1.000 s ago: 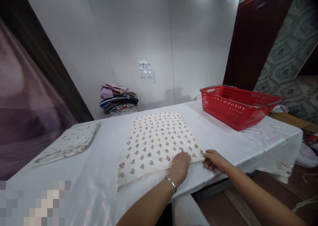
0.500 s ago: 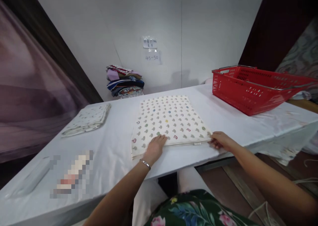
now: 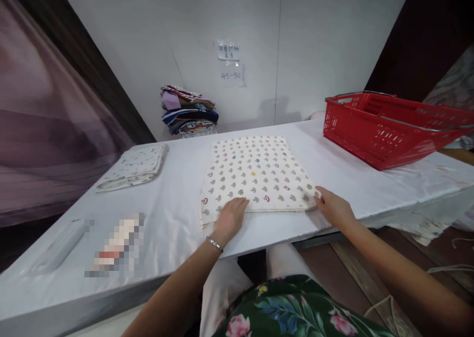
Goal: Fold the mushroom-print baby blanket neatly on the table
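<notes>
A cream cloth [image 3: 259,174] printed with small mushrooms lies folded into a rough square on the white-covered table. My left hand [image 3: 231,217] rests flat on its near edge, left of the middle, fingers stretched out. At the cloth's near right corner, my right hand [image 3: 333,206] pinches the fabric between thumb and fingers. That corner looks slightly raised; the fingertips are partly hidden. The layered near edge shows between the two hands.
Another folded pale printed cloth [image 3: 133,167] lies at the left. A pile of folded fabrics [image 3: 190,111] stands against the back wall. A red basket [image 3: 385,134] occupies the right side. A pixelated item [image 3: 116,245] and a clear plastic-looking thing [image 3: 61,243] lie front left.
The whole view has shifted a little. My right hand has moved slightly at the corner, its fingers turned more over it. My left hand stays on the near edge.
</notes>
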A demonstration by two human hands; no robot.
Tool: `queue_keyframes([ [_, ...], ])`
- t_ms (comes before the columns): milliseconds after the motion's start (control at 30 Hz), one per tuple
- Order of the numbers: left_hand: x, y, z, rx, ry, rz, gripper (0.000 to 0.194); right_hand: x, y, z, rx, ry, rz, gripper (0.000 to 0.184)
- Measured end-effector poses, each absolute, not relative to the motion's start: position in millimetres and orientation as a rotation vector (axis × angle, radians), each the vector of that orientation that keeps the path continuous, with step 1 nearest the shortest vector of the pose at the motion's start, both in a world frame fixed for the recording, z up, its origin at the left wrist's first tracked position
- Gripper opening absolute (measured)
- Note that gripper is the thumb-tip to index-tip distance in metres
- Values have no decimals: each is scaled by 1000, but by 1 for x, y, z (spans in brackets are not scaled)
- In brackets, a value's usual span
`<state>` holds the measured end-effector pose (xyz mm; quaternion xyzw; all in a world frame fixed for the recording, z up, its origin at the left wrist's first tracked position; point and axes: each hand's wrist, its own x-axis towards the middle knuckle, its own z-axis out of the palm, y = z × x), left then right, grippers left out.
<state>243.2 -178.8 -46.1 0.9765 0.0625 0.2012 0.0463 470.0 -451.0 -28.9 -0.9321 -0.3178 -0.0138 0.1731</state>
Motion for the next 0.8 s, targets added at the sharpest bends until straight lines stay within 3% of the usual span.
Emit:
queue_keyframes([
  [233,246,-188,-36,2949,188,531,17,417,-393,-32,-2061,-1754,-102,22],
  [800,248,-190,-34,2814,251,504,22,415,-360,-42,-2043,-1677,52,24],
])
